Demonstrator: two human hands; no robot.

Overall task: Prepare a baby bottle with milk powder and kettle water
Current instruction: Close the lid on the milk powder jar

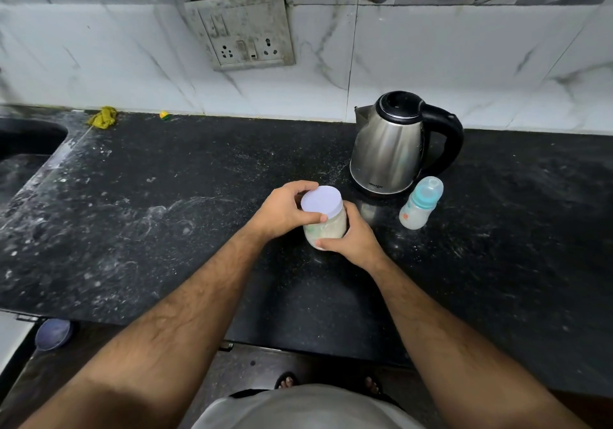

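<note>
From the head view, the person stands at a black stone bench (pixel 166 229) with the milk powder jar (pixel 326 226) in front of them, and that jar is the thing to place everything else by. The left hand (pixel 285 209) sits over the jar's pale lilac lid (pixel 321 199), fingers (pixel 300 187) curled round its rim and the thumb pressed against the near edge. The right hand (pixel 355 238) wraps the jar's body from the right and below, fingers curled round the cloudy plastic wall, holding it steady. The jar looks to be resting on the bench, or just off it; I cannot tell which.

My reading is that this is the opening of the powder jar: the lid is still seated, so no powder has gone anywhere yet. The next move calls for a twist of the lid against the right hand's hold, then lifting it clear without tipping the jar.

The electric kettle (pixel 394 150) stands just behind and to the right of the jar, lid down, handle turned away to the right. The baby bottle (pixel 420 203) stands further right of the jar, just beside the kettle's base, its teal collar and cap still on.

Small lettering near the kettle's foot seems to read MILTON, though it is tiny. The bottle carries an orange mark low down, too small to read. I can make out no label on the jar.
</note>
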